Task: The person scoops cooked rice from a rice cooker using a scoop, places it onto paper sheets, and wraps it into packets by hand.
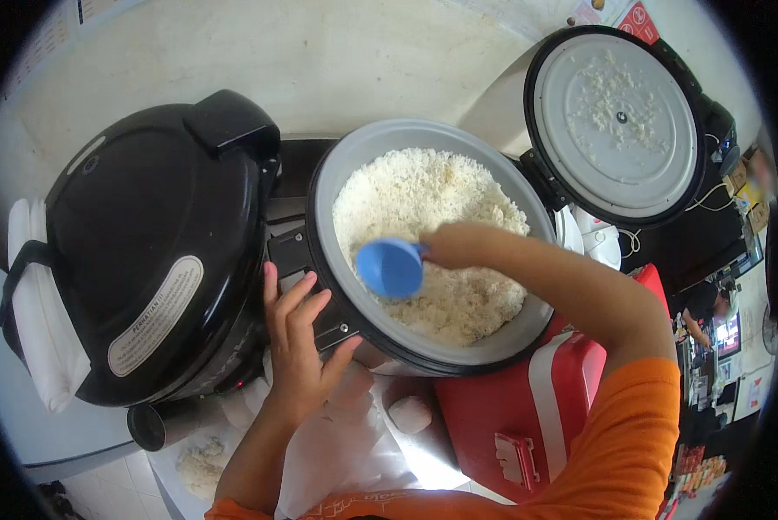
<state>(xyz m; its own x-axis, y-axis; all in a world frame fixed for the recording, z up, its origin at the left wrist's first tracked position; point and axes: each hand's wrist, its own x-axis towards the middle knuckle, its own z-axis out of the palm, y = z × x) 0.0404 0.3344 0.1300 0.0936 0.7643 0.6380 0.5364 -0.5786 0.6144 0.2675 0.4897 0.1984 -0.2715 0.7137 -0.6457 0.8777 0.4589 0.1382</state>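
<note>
My right hand (454,246) grips the handle of a blue plastic scoop (389,268), held over the rice. The scoop's bowl is blurred. Below it, cooked white rice (421,185) fills much of the grey inner pot (356,153) of a large rice cooker. My left hand (300,341) has its fingers spread at the cooker's near left side, by a black latch bracket (329,318); whether the fingertips press on it I cannot tell. The cooker's round lid (558,123) stands raised at the upper right, with rice grains stuck to its inner face.
A second, closed black rice cooker (155,214) stands at left, a folded white cloth (47,338) through its handle. Wrapped rice portions (409,415) lie on the metal surface in front. A red cooler box (493,416) sits at right. Far right, a person (704,312) is near a screen.
</note>
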